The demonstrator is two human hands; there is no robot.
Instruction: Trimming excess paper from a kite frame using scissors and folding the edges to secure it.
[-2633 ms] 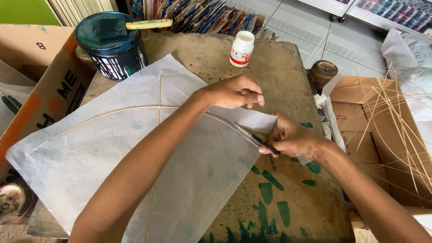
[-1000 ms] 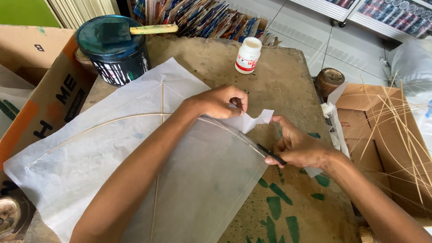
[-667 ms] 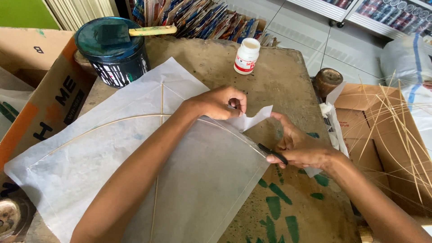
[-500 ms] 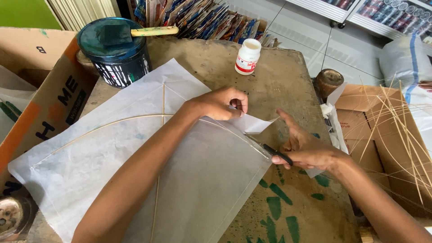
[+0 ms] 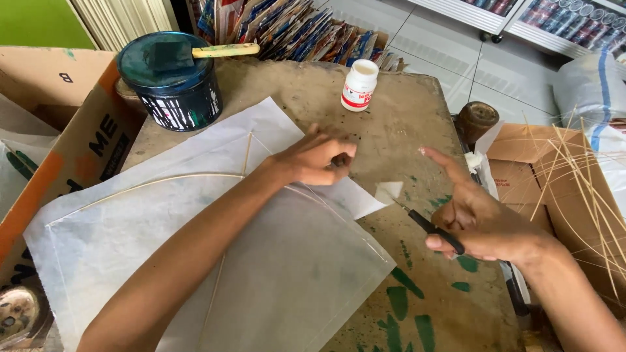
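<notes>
1. Hands: the left hand (image 5: 319,158) is curled into a loose fist, pressing on the white tissue sheet (image 5: 215,261) near its right corner; the right hand (image 5: 479,221) grips small black-handled scissors (image 5: 424,225), forefinger stretched out, the other fingers closed round the handles.
2. Sheet: it lies flat on the worn surface (image 5: 404,124), stretched over thin bamboo sticks (image 5: 163,179); a small paper scrap (image 5: 389,191) sits at the scissor tip, apart from the sheet's edge.
3. Nearby: a dark paint tin (image 5: 176,85) with a brush across it stands at the sheet's far edge; a white glue bottle (image 5: 359,85) stands well apart.
4. Risks, as I judge them: the thin paper could tear if the fist drags it across the rough surface; the scissor point could nick the sheet; pressure on a stick might snap it.
</notes>
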